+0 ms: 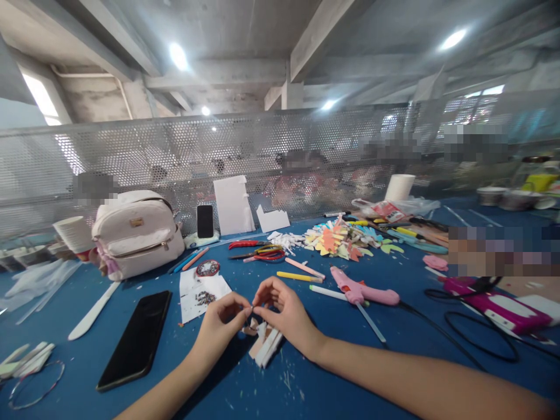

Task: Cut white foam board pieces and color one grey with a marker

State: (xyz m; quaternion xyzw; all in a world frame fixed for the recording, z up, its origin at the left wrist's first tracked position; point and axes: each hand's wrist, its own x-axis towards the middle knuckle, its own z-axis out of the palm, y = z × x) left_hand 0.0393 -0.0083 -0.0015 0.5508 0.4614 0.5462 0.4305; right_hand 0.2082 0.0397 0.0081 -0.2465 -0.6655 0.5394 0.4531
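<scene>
My left hand (pixel 226 318) and my right hand (pixel 284 312) meet above the blue table, thumb and forefinger of each pinched together. Between the fingertips is something small and dark that I cannot make out. Right below them lies a small piece made of white and tan strips (pixel 266 344), partly covered by my fingers. A white sheet of paper (pixel 188 297) with small dark bits on it is just left of my left hand, and a round red-rimmed dish (pixel 207 268) of bits sits at its top edge. A pink glue gun (pixel 363 291) lies right of my right hand.
A black phone (pixel 137 338) lies at left, near a white knife-shaped strip (pixel 94 312). Behind stand a white backpack (pixel 137 233) and a smaller phone (pixel 205 221). Red-handled pliers (pixel 247 244), scissors (pixel 266 253) and a heap of coloured cutouts (pixel 336 238) fill the middle back. A black cable (pixel 441 332) trails right.
</scene>
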